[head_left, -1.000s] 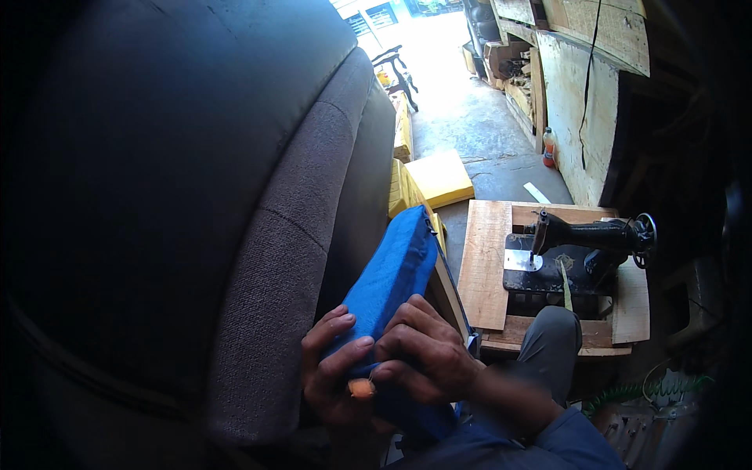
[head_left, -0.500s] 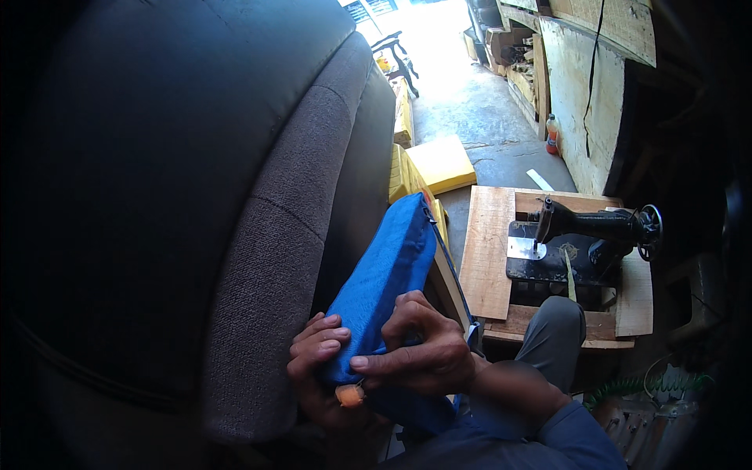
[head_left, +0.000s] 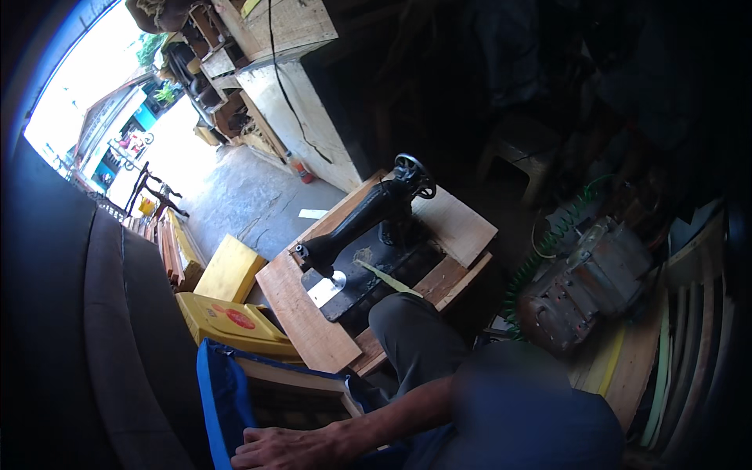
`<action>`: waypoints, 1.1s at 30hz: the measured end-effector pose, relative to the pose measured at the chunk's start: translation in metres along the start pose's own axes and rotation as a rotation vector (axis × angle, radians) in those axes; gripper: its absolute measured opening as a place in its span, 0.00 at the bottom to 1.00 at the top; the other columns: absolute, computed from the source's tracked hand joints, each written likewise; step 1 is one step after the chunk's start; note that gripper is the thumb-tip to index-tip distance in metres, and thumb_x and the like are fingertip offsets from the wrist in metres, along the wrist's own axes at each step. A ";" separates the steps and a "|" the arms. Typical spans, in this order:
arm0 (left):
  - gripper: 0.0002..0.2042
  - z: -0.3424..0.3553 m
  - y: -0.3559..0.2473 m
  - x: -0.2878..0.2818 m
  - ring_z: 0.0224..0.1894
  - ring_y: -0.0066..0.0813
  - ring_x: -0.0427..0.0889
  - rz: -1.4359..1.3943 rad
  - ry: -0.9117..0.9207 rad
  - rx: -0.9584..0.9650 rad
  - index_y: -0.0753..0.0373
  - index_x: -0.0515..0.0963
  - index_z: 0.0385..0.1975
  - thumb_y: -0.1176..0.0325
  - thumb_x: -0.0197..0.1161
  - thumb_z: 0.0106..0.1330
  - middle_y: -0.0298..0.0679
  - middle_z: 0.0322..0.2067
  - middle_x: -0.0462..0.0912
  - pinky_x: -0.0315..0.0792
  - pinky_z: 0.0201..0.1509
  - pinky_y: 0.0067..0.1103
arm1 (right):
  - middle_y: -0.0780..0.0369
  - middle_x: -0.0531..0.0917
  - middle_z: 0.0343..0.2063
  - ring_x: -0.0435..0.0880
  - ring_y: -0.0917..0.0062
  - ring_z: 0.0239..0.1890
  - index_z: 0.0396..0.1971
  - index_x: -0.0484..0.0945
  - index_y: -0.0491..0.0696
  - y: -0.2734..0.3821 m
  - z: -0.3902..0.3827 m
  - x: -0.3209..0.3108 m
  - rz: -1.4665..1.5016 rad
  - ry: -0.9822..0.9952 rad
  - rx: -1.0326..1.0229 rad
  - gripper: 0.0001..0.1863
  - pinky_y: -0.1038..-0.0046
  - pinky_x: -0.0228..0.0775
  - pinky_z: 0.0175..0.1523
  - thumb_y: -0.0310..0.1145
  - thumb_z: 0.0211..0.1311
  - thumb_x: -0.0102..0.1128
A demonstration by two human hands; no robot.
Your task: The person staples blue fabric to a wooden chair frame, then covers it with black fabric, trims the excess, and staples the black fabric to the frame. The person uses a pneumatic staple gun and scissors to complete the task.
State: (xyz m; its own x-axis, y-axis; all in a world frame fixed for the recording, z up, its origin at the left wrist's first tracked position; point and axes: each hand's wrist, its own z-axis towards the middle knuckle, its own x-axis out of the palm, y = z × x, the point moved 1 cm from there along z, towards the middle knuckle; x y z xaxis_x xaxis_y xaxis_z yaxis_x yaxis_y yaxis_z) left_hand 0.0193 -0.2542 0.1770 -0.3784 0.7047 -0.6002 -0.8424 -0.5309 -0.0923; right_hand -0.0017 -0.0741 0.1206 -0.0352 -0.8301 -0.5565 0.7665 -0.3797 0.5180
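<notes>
My right hand (head_left: 278,445) rests along the near part of a wooden frame (head_left: 283,368) edged with blue fabric (head_left: 211,380), its fingers bent over the blue cloth. My forearm reaches in from the lower right. My left hand is not in view. Just beyond the frame stands an old black sewing machine (head_left: 352,227) on a wooden stand (head_left: 454,219), with a pale strip (head_left: 388,278) across its bed, beside my grey-trousered knee.
A dark padded seat (head_left: 117,329) lines the left. Yellow foam blocks (head_left: 227,270) and a yellow box (head_left: 219,313) lie beside the stand. A grimy metal machine (head_left: 580,282) with green coiled hose is at right. Shelving (head_left: 274,110) and an orange bottle (head_left: 301,168) are farther back.
The view has turned and tilted toward the right. My right hand and the blue-edged frame now sit lower left; my left hand, earlier gripping the blue cloth, has left the view.
</notes>
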 end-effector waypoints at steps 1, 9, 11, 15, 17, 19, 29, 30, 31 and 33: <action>0.21 0.003 0.001 0.005 0.53 0.49 0.85 0.016 0.040 0.041 0.69 0.81 0.50 0.53 0.59 0.81 0.53 0.49 0.85 0.78 0.62 0.39 | 0.58 0.86 0.47 0.85 0.60 0.46 0.50 0.81 0.49 -0.003 -0.015 -0.006 0.025 -0.109 0.053 0.27 0.57 0.71 0.56 0.60 0.74 0.55; 0.21 0.030 -0.013 0.047 0.55 0.49 0.84 0.064 0.230 0.036 0.69 0.80 0.52 0.52 0.60 0.81 0.53 0.51 0.84 0.77 0.63 0.39 | 0.61 0.85 0.37 0.85 0.78 0.39 0.51 0.79 0.45 -0.010 -0.237 -0.072 -0.174 -1.206 0.901 0.11 0.72 0.78 0.46 0.36 0.80 0.57; 0.22 0.033 -0.019 0.054 0.55 0.49 0.84 0.045 0.232 0.031 0.69 0.80 0.53 0.52 0.60 0.81 0.53 0.51 0.84 0.77 0.63 0.39 | 0.58 0.86 0.35 0.87 0.67 0.37 0.48 0.80 0.45 -0.027 -0.367 -0.043 -0.625 -1.290 1.279 0.10 0.65 0.79 0.45 0.36 0.78 0.60; 0.22 0.032 -0.019 0.062 0.56 0.49 0.84 0.051 0.233 0.009 0.69 0.80 0.54 0.52 0.60 0.80 0.53 0.52 0.84 0.77 0.63 0.39 | 0.48 0.79 0.58 0.74 0.49 0.67 0.57 0.78 0.44 -0.004 -0.548 0.104 -0.605 -0.608 2.331 0.29 0.51 0.73 0.67 0.47 0.64 0.72; 0.22 0.033 -0.019 0.068 0.56 0.49 0.84 0.034 0.228 -0.007 0.69 0.80 0.55 0.52 0.60 0.80 0.53 0.53 0.84 0.77 0.64 0.40 | 0.45 0.76 0.61 0.69 0.46 0.71 0.61 0.76 0.44 0.023 -0.605 0.162 -0.680 -0.227 2.157 0.38 0.44 0.65 0.73 0.52 0.56 0.75; 0.23 0.034 -0.025 0.071 0.56 0.49 0.84 0.062 0.229 -0.023 0.69 0.79 0.55 0.51 0.60 0.80 0.53 0.53 0.84 0.77 0.64 0.40 | 0.44 0.76 0.60 0.72 0.48 0.68 0.62 0.76 0.43 0.026 -0.613 0.192 -0.838 -0.096 2.032 0.39 0.43 0.65 0.73 0.50 0.54 0.75; 0.24 -0.001 -0.007 0.012 0.58 0.49 0.83 0.283 -0.027 -0.236 0.69 0.79 0.58 0.51 0.61 0.79 0.53 0.55 0.83 0.76 0.65 0.40 | 0.47 0.84 0.46 0.84 0.55 0.55 0.44 0.79 0.43 -0.021 -0.628 0.167 -0.685 0.083 1.973 0.16 0.56 0.78 0.56 0.34 0.57 0.66; 0.25 -0.003 -0.006 0.009 0.58 0.49 0.83 0.267 -0.051 -0.270 0.69 0.79 0.58 0.51 0.61 0.79 0.54 0.55 0.83 0.76 0.65 0.40 | 0.47 0.84 0.46 0.85 0.56 0.54 0.45 0.79 0.42 -0.026 -0.636 0.158 -0.627 0.034 2.119 0.16 0.55 0.78 0.56 0.34 0.60 0.66; 0.17 0.003 -0.004 0.013 0.58 0.46 0.84 0.220 -0.061 -0.265 0.67 0.78 0.51 0.58 0.64 0.78 0.50 0.50 0.84 0.73 0.69 0.44 | 0.47 0.84 0.47 0.86 0.57 0.54 0.46 0.79 0.41 -0.029 -0.647 0.153 -0.561 -0.022 2.252 0.16 0.54 0.78 0.56 0.34 0.62 0.65; 0.12 0.015 -0.012 0.016 0.57 0.42 0.84 0.211 -0.071 -0.340 0.60 0.76 0.47 0.61 0.69 0.74 0.42 0.43 0.84 0.69 0.73 0.47 | 0.44 0.85 0.49 0.86 0.50 0.54 0.53 0.76 0.38 -0.026 -0.654 0.144 -0.433 -0.270 2.089 0.23 0.51 0.77 0.57 0.40 0.67 0.65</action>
State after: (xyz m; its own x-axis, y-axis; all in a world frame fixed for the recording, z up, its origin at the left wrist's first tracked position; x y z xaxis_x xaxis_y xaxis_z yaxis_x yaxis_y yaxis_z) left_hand 0.0175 -0.2298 0.1804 -0.5650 0.5884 -0.5784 -0.5729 -0.7843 -0.2382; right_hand 0.3929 0.0833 -0.3976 -0.1789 -0.5412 -0.8216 -0.9467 -0.1326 0.2935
